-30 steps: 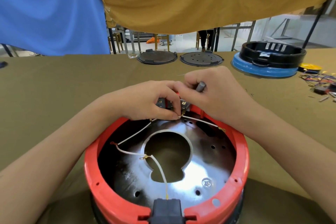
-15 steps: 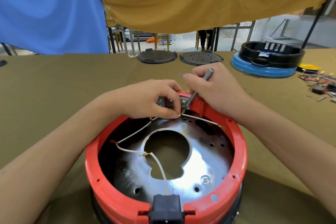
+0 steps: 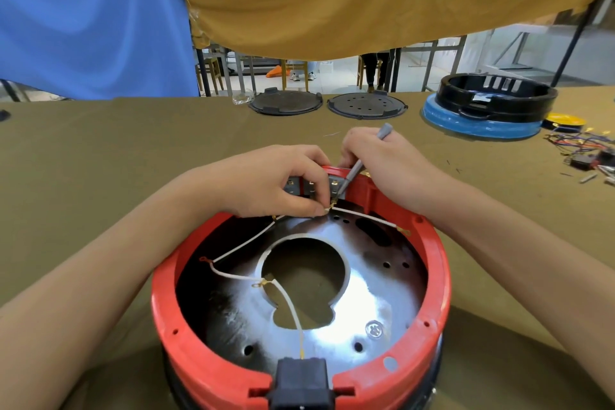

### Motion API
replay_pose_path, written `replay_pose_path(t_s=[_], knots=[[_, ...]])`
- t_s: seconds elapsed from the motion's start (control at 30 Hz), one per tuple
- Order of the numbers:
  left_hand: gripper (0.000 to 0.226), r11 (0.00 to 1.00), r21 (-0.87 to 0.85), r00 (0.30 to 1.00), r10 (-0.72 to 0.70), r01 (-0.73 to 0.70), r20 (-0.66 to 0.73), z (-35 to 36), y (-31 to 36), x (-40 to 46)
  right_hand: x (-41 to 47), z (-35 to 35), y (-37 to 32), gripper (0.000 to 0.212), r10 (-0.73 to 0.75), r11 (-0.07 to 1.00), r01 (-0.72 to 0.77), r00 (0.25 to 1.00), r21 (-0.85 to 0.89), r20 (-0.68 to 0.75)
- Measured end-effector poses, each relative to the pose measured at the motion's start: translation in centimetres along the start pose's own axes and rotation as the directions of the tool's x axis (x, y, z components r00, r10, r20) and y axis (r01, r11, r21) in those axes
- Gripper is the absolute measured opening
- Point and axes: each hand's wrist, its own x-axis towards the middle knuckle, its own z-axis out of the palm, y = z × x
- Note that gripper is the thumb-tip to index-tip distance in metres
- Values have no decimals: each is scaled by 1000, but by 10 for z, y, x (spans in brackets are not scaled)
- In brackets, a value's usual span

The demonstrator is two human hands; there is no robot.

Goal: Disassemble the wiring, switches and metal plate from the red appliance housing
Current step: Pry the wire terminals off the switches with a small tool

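The round red appliance housing [image 3: 429,319] sits on the table right in front of me. A shiny metal plate [image 3: 372,296] with a large central cut-out lies inside it. White wires [image 3: 239,245] run across the plate to a switch block [image 3: 311,186] at the far rim. My left hand [image 3: 273,183] pinches a wire terminal at that switch. My right hand [image 3: 382,160] holds a grey screwdriver [image 3: 359,165] whose tip touches the switch. A black socket [image 3: 301,383] is set in the near rim.
Two dark round discs [image 3: 286,102] [image 3: 366,105] lie at the table's far edge. A black ring on a blue base [image 3: 482,123] stands at the back right. Loose coloured wires and small parts [image 3: 585,150] lie at the far right. Cloth curtains hang beyond.
My right hand has lifted and tilted the screwdriver more upright, so its shaft now shows. The left hand stays pinched at the switch terminal.
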Motion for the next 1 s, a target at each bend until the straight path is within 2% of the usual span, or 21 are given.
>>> replay_pose_path(t_s=[0.23,0.67,0.77,0.9,1.0], knots=[[4,1000,15,1000,-7,7,5,0,-2,0,-3,1,-4,24,-62,996,66,995,-55,72],[4,1000,8,1000,-15,14,14,0,-1,1,-6,-2,-4,22,133,989,-136,989,55,68],[4,1000,-2,1000,-11,11,9,0,-1,1,-7,-1,-3,25,70,998,-70,995,-2,73],[5,1000,5,1000,-5,5,8,1,-2,0,-8,-1,-2,22,-66,995,67,998,72,-17],[6,1000,-3,1000,7,-7,12,1,-3,0,-7,-2,0,26,-123,990,125,992,58,-30]])
